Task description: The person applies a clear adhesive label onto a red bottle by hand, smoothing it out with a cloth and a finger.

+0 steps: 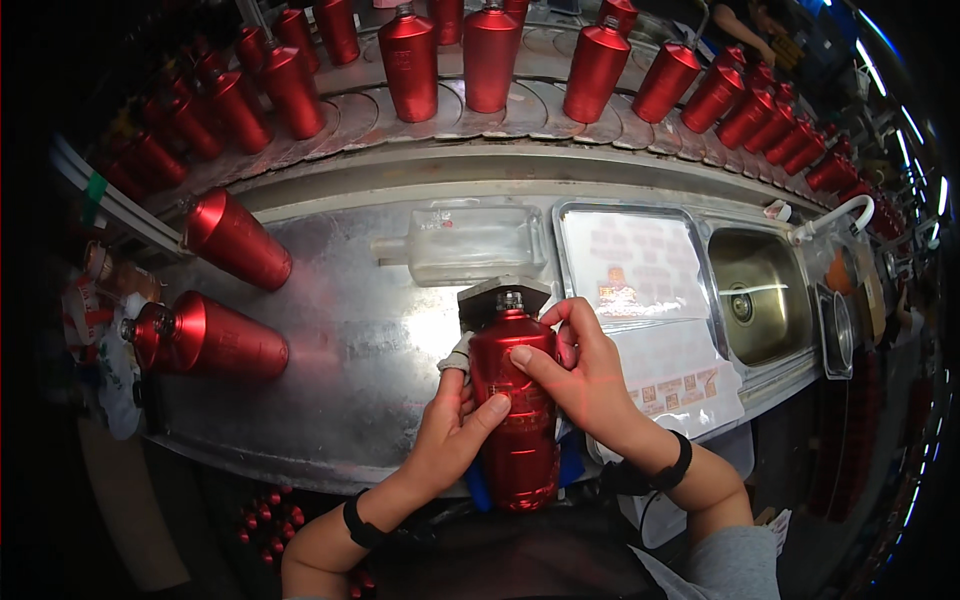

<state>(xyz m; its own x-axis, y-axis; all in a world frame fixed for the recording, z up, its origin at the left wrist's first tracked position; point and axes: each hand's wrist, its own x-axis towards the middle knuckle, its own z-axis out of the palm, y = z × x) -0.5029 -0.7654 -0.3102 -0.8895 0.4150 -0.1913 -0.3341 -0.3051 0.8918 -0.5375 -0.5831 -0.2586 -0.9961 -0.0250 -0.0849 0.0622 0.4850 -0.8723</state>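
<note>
A glossy red bottle [515,440] with a bare threaded neck leans toward me at the table's front edge. My left hand [450,435] is closed round its left side, thumb on the front; one of its fingertips carries a pale wrap [457,353]. From the other side my right hand [585,375] grips the same bottle, its thumb pressed flat on the upper front and its index finger bent near the shoulder. Behind the bottle's neck stands a dark angular block [535,295]. Beneath the bottle some blue material [572,460] shows.
A clear glass bottle [475,245] lies beyond the block. To the right are a metal tray [565,250] with label sheets [650,265] and a sink [765,325] with a white faucet [850,212]. More red bottles [240,240] stand at left; others line a curved conveyor [350,115].
</note>
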